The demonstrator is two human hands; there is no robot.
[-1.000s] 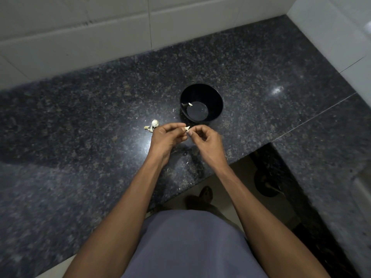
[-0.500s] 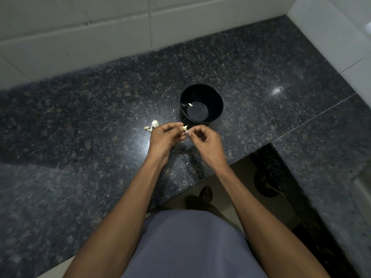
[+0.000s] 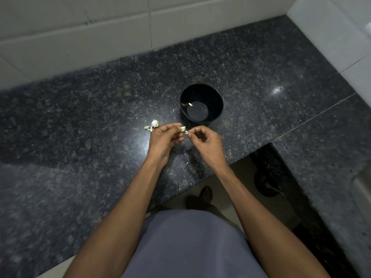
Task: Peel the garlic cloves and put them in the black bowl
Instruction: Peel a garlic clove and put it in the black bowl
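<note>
Garlic pieces (image 3: pixel 153 124) are lying on the desk (image 3: pixel 80 137) to the left of the black bowl (image 3: pixel 201 103), just beyond the knuckles of the left hand (image 3: pixel 163 140); judging by their spot, they are waiting there within easy reach for their turn at peeling. The left hand is hovering just in front of the bowl and a little to its left, its grip closed round a garlic clove (image 3: pixel 182 128) pinched between thumb and fingertips, so that the clove's bare end is pointing toward the other hand. Skin (image 3: pixel 186 132) is being held in a narrow pinch by the right hand (image 3: pixel 207 144), which is working directly in front of the bowl; that grip looks set for tearing the papery layer off in small strips. Both hands are staying close to the bowl's near rim, probably so the finished clove needs only a short drop. Inside the bowl, against its left wall, one peeled clove (image 3: pixel 190 104) is already lying, with a smaller pale scrap beside it that is too small to tell. Flecks of skin are scattered on the desk around the bowl's near side.

Compared with a second ago, the hands are pulling slightly apart, and a scrap of skin is now showing between them, while the bowl and the loose pieces are staying where they were.
</note>
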